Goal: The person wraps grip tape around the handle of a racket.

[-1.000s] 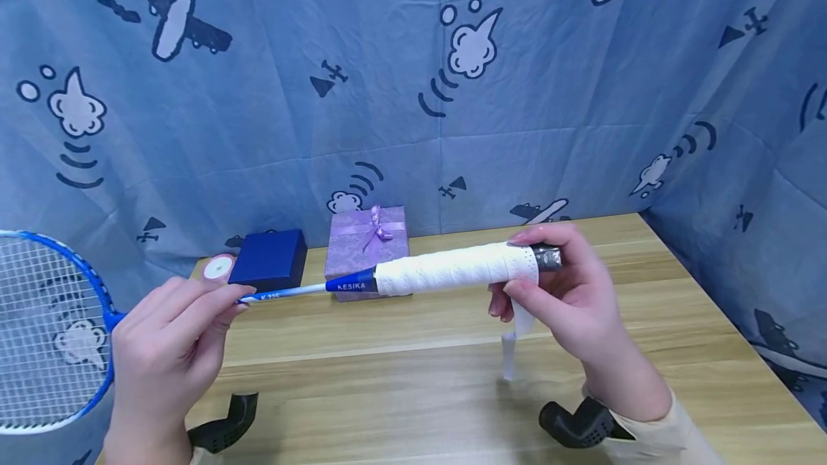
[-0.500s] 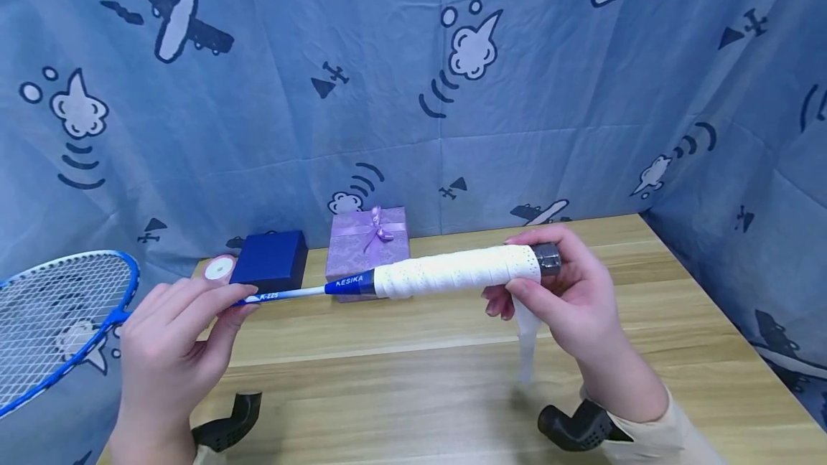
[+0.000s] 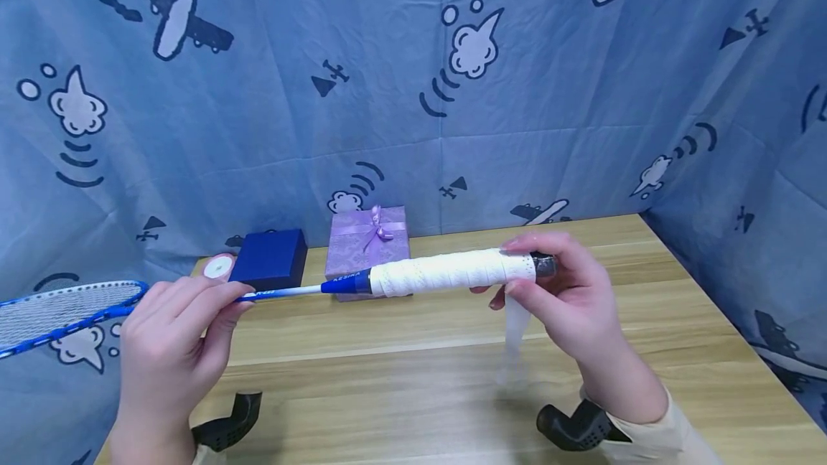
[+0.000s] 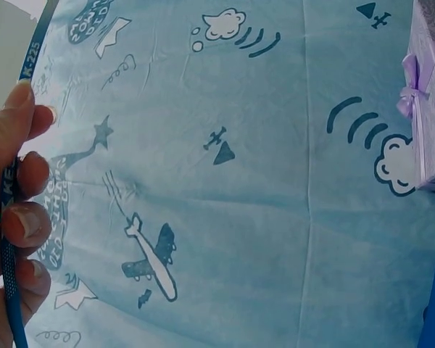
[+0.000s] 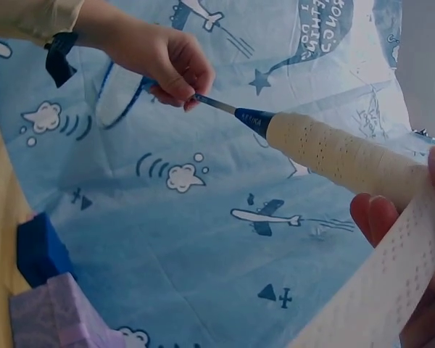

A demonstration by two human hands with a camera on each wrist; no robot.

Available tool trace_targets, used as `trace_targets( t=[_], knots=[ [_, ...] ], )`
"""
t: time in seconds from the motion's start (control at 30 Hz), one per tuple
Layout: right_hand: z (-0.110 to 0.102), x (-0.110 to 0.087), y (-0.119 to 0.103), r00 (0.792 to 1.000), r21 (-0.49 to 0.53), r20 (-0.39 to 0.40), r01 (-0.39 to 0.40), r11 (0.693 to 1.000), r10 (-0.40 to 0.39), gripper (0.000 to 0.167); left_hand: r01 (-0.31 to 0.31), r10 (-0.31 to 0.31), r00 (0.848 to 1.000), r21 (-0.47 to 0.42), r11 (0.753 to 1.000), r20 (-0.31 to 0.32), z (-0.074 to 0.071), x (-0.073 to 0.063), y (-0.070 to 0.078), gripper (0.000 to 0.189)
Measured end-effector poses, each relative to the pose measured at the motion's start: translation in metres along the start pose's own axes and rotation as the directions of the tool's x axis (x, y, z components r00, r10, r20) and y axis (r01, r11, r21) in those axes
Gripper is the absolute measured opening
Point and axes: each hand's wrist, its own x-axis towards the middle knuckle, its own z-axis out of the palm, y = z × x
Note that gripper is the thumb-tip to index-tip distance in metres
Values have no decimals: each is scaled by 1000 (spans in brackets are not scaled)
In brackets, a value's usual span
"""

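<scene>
A blue and white badminton racket (image 3: 291, 292) is held level above the table, its handle pointing right. White perforated grip tape (image 3: 446, 271) is wrapped along most of the handle, leaving a dark butt end (image 3: 544, 265) bare. My left hand (image 3: 177, 339) pinches the thin shaft near the racket head (image 3: 71, 311), which is seen nearly edge-on. Around the handle's right end, my right hand (image 3: 571, 293) grips the wrapped tape between thumb and fingers. A loose tail of tape (image 5: 391, 283) hangs below the right thumb.
On the wooden table (image 3: 388, 393), a purple gift box (image 3: 349, 242) with a ribbon bow stands at the back. To its left are a dark blue box (image 3: 268, 257) and a round pinkish-white roll (image 3: 219, 267). A blue patterned curtain (image 3: 413, 92) rises behind the table.
The racket has rotated about its long axis, its head going from face-on to nearly edge-on. Both hands stay at about the same places, and the loose tape tail swings.
</scene>
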Motion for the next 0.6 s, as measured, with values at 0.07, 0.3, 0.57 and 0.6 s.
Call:
trace_targets(
  t=[0.07, 0.3, 0.57, 0.6],
  knots=[
    [-1, 0, -2, 999, -10, 20, -39, 999, 39, 37, -8, 8, 1000, -2, 1000, 2, 0, 0, 0, 48],
    [-3, 0, -5, 996, 50, 77, -55, 997, 51, 38, -6, 6, 1000, -21, 1000, 16, 0, 1, 0, 48],
    [-3, 0, -5, 995, 69, 41, -94, 993, 92, 36, -41, 39, 999, -65, 997, -20, 2, -1, -2, 47],
    [-3, 0, -5, 995, 74, 41, -98, 992, 95, 35, -46, 44, 999, -70, 996, -24, 3, -2, -2, 47]
  ],
)
